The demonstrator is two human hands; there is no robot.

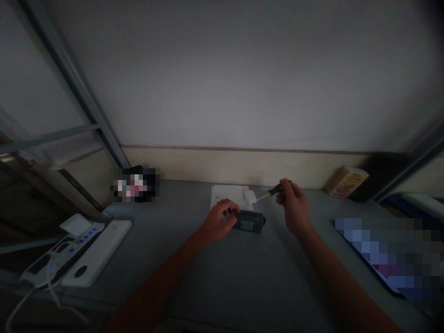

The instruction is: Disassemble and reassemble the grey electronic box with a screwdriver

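My left hand (222, 219) grips the left end of a small dark box (255, 223), which has a row of vent slots along its top edge and a greenish label on its face. My right hand (294, 203) is closed around the dark and yellow handle of a screwdriver (275, 189). Its thin shaft points left, with the tip close to a small white object (249, 196) whose kind I cannot make out. Under that object lies a white sheet (225, 192) with small dark specks on it. The box and the screwdriver are apart.
A white power strip (65, 249) with blue lights and cables lies left beside a long white device (100, 254). A dark pixelated item (147, 185) sits at the back left. At right are a small carton (347, 181) and a flat pixelated object (381, 259).
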